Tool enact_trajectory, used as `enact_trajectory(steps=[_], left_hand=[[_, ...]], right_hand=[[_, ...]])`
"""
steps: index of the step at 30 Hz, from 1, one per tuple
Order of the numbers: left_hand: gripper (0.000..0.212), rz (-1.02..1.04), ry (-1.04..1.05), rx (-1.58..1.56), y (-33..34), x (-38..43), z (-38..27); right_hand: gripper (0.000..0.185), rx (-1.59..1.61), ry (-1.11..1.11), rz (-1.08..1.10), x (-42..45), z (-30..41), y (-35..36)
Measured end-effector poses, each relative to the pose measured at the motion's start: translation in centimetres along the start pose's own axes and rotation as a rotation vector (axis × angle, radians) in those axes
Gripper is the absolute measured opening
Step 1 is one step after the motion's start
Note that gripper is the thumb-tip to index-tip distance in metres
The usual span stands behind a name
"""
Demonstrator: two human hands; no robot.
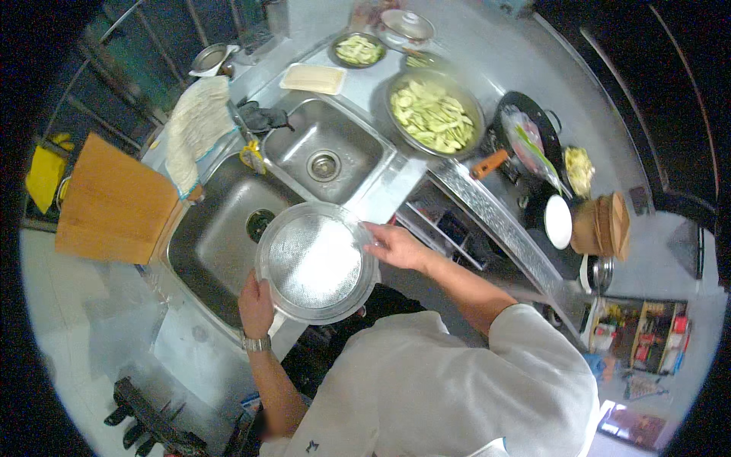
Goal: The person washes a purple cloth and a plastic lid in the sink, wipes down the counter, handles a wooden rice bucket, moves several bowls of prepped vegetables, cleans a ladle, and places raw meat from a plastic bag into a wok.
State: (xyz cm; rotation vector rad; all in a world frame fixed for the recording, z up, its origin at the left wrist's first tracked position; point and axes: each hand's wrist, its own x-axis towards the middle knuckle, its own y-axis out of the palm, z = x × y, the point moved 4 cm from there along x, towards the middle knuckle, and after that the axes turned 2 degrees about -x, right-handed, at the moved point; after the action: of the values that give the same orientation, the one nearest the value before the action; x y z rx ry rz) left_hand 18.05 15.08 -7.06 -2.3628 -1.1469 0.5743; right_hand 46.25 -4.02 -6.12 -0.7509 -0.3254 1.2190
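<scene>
A round, shallow metal strainer or tray with a perforated-looking base (314,261) is held level between both hands, over the near edge of the sink. My left hand (256,305), with a metal watch at the wrist, grips its left rim. The right rim is held by my right hand (394,245), thumb on top. Beneath and beyond lies the larger steel basin (220,228), its drain partly in view. The smaller steel basin (322,143) is behind it. A large metal bowl (478,137) of sliced pale green vegetable (434,117) stands at the back right.
A wooden board (114,203) and a cloth (200,123) are left of the sink. A white tray (313,79) and a smaller bowl (358,50) stand behind. To the right, a wok (514,105) holds a plastic bag (528,140). Knives (137,428) sit lower left.
</scene>
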Motion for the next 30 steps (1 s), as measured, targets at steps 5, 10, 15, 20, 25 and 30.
enact_trajectory(steps=[5, 10, 15, 20, 25, 30], left_hand=[[0.044, 0.134, 0.008, 0.165, 3.0, -2.0, -5.8], [0.048, 0.261, -0.057, 0.279, 9.0, -4.6, -6.4], [0.046, 0.241, 0.087, 0.247, 16.9, -8.7, -8.6], [0.049, 0.138, -0.002, 0.115, 26.6, -16.0, -4.2], [0.057, 0.047, -0.213, -0.459, 37.0, -24.7, 2.6], [0.063, -0.017, -0.256, -0.415, 41.5, -30.9, 6.5]], right_hand=[[0.059, 0.059, 0.153, 0.108, -6.5, -2.2, -1.1], [0.057, 0.231, 0.289, 0.102, -13.1, -6.6, -1.3], [0.050, 0.279, 0.366, 0.021, -21.5, -15.9, 2.0], [0.049, 0.408, 0.547, -0.010, -30.7, -23.1, 4.7], [0.050, 0.336, 0.625, 0.032, -36.8, -28.4, 6.2], [0.053, 0.303, 0.570, 0.019, -40.4, -32.2, 9.4]])
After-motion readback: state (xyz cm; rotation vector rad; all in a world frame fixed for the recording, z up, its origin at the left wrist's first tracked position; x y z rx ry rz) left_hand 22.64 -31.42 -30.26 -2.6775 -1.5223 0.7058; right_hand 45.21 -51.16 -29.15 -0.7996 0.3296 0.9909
